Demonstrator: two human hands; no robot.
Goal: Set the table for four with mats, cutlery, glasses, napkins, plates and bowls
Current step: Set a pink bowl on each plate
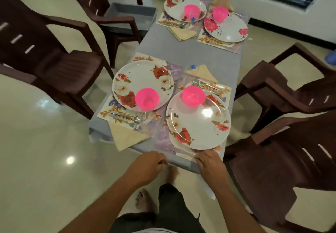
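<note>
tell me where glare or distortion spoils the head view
Head view: a bright glare patch sits on the nearest plate, more reflections on the glossy floor; wide-angle distortion bends the chairs at the edges; the far plates look soft.

I'm seeing glossy plates (pixel 198 122) w/ glare bouncing off, smooth pink plastic bowls (pixel 193 95), shiny metal forks (pixel 135 125), matt paper napkins (pixel 127 136). Table (pixel 189 51) is wearing matt grey cloth; chairs (pixel 283 169) look moulded plastic, floor (pixel 45 151) polished & reflecting.
</note>
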